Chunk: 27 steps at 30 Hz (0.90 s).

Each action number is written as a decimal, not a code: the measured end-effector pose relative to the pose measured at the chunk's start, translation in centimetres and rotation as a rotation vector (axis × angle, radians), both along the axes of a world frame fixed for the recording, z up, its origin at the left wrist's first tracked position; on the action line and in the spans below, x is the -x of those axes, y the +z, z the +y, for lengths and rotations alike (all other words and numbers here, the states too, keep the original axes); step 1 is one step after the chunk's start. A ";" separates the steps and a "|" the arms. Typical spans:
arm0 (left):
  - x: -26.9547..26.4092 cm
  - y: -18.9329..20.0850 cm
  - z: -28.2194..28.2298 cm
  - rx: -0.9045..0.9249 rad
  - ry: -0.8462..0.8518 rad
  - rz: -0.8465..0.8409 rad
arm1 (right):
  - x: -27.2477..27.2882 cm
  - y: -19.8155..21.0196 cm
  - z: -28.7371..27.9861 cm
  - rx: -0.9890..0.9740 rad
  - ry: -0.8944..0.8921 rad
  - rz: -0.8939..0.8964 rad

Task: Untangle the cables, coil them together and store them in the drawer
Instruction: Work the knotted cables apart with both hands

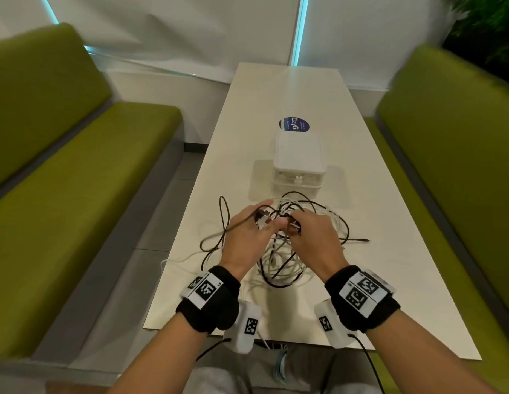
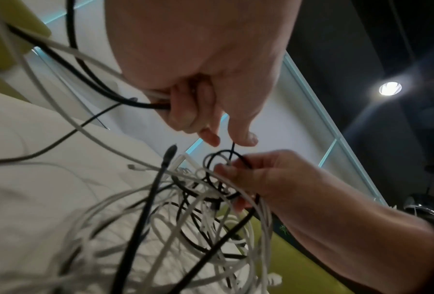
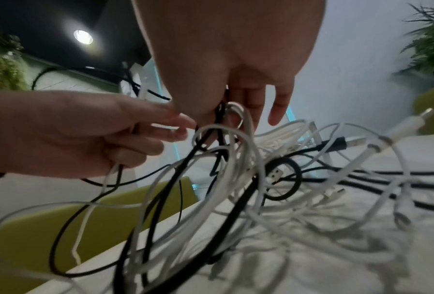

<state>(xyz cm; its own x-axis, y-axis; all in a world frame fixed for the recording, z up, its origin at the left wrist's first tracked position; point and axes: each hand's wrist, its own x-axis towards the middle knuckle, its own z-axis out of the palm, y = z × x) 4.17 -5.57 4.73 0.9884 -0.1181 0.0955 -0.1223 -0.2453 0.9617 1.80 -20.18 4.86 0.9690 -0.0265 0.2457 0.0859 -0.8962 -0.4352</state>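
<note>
A tangle of black and white cables [image 1: 279, 251] lies on the white table [image 1: 247, 137] and is lifted in the middle by both hands. My left hand [image 1: 247, 231] grips a black and a white cable in its curled fingers [image 2: 185, 111] and pinches a thin black strand. My right hand [image 1: 313, 234] pinches black and white loops [image 2: 225, 165] close beside it. From the right wrist, the loops [image 3: 225, 159] hang down from under my right hand [image 3: 223, 99]. A small white drawer box [image 1: 298, 163] stands just behind the tangle, its drawers closed.
A blue round sticker [image 1: 294, 125] lies on the table behind the box. Green benches [image 1: 85, 177] flank the table on both sides. One black cable end [image 1: 358, 240] trails to the right, and a white one [image 1: 168, 261] hangs over the left edge.
</note>
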 end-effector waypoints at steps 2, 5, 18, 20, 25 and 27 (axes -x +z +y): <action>0.1 -0.4 -0.4 0.020 0.001 0.004 | 0.3 0.1 0.1 0.022 0.060 0.006; 0.3 -0.3 -0.4 -0.015 0.038 -0.032 | 0.6 0.0 0.1 0.002 0.071 0.121; 0.2 -1.0 0.2 -0.006 0.113 -0.074 | 1.3 -0.6 0.3 -0.301 0.072 0.141; 0.3 -1.3 0.3 0.008 0.122 -0.097 | 1.0 -0.8 0.2 -0.284 0.067 0.160; 0.6 -1.6 0.7 -0.026 0.093 -0.069 | 0.6 -1.0 0.0 -0.180 0.057 0.200; 0.7 -1.7 0.8 -0.053 0.095 -0.132 | 0.5 -0.9 0.1 -0.169 0.045 0.206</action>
